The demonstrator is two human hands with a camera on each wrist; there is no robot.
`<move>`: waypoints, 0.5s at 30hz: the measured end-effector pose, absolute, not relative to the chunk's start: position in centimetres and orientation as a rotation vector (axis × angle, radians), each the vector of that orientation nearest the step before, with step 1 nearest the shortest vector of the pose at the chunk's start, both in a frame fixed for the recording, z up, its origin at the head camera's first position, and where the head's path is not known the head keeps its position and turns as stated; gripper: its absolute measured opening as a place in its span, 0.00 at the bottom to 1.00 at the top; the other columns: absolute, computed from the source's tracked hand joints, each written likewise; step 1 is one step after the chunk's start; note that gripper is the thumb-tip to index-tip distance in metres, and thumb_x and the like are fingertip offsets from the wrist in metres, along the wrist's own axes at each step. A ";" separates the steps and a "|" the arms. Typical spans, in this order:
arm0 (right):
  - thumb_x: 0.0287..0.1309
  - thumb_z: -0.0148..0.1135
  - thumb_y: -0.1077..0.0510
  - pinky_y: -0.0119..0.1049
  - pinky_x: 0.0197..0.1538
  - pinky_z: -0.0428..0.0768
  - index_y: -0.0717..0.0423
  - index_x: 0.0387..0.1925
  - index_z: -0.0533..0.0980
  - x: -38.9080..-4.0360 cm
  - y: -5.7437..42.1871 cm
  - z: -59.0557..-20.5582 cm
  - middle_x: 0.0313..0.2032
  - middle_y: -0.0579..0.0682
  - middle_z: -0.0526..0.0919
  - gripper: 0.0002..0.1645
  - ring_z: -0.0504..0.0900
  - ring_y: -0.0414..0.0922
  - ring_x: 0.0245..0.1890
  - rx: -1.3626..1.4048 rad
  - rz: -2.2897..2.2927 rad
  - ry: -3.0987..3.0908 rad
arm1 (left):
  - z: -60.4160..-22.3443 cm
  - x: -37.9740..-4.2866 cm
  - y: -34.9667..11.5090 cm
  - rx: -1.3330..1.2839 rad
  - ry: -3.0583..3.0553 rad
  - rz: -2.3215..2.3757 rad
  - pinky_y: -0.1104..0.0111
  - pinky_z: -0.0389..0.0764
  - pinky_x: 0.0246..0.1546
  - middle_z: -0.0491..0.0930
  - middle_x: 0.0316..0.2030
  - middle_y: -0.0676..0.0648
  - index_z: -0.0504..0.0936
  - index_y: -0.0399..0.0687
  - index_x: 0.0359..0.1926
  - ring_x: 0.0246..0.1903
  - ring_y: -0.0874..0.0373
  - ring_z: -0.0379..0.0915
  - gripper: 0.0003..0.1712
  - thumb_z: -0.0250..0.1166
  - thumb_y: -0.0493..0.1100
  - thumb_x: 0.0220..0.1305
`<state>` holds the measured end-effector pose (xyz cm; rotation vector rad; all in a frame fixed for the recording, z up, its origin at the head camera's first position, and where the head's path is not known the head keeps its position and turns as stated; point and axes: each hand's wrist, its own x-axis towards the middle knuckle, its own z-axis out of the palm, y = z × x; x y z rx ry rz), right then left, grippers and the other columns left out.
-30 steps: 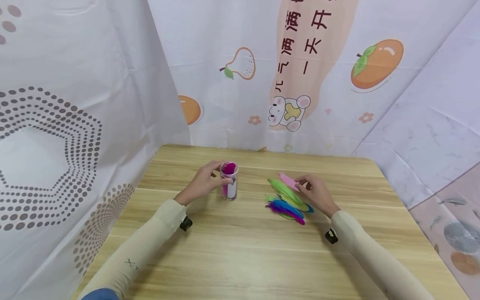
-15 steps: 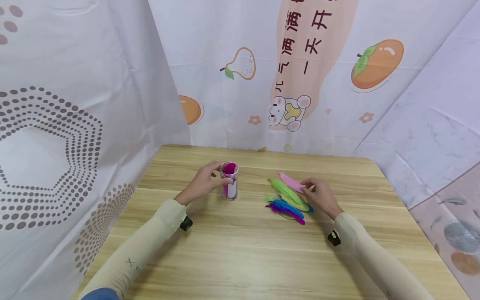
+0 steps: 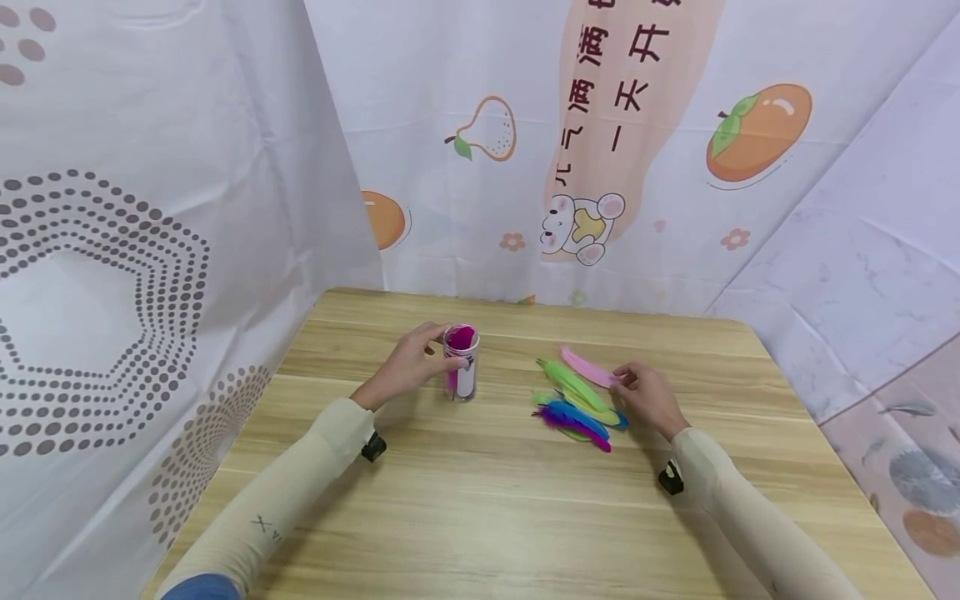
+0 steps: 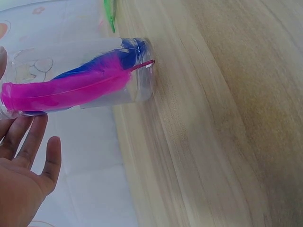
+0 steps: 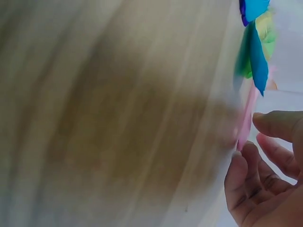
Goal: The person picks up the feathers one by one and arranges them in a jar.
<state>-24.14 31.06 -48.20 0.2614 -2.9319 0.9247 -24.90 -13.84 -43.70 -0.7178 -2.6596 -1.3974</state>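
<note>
My left hand (image 3: 408, 362) grips a clear jar (image 3: 465, 379) standing on the table, thumb at its near side. Inside lies a magenta feather (image 4: 71, 92) over a blue feather (image 4: 106, 64), seen through the wall in the left wrist view. To the right, my right hand (image 3: 649, 396) has its fingertips at the right end of a pink feather (image 3: 587, 367). In the right wrist view the thumb and index finger are apart beside that feather. Just in front of it is a pile with a light green feather (image 3: 570, 386), a blue feather (image 3: 581, 417) and a purple feather (image 3: 573, 425).
The wood-grain table (image 3: 480, 517) extends under both forearms. A white printed cloth (image 3: 427, 217) hangs behind its back edge, with more cloth along both sides. Each wrist wears a small black camera, such as the left wrist camera (image 3: 373, 447).
My right hand has slid right along the pink feather to its end, while the feather stays nearly in place. My left hand and the jar have kept still; the head view shifts slightly.
</note>
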 end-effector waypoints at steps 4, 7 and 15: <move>0.68 0.66 0.60 0.54 0.46 0.83 0.67 0.52 0.80 -24.2 31.3 -48.4 0.40 0.61 0.87 0.16 0.85 0.56 0.40 0.264 0.911 -2.933 | -43.7 -24.9 -13.8 -0.708 -2.665 -1.409 0.57 0.78 0.52 0.78 0.52 0.57 0.78 0.59 0.67 0.52 0.58 0.74 0.35 0.74 0.60 0.62; 0.67 0.67 0.60 0.53 0.45 0.83 0.68 0.52 0.80 -24.2 31.2 -48.4 0.39 0.61 0.87 0.17 0.85 0.54 0.38 0.259 0.898 -2.938 | -43.7 -24.9 -13.9 -0.710 -2.665 -1.411 0.57 0.78 0.53 0.78 0.52 0.56 0.78 0.59 0.67 0.52 0.58 0.74 0.34 0.74 0.60 0.62; 0.67 0.66 0.58 0.54 0.46 0.82 0.68 0.48 0.82 -24.4 31.3 -48.5 0.38 0.60 0.86 0.15 0.83 0.54 0.39 0.219 0.854 -2.989 | -43.7 -24.9 -13.9 -0.721 -2.658 -1.422 0.56 0.78 0.52 0.78 0.51 0.56 0.78 0.59 0.67 0.52 0.58 0.74 0.34 0.74 0.60 0.62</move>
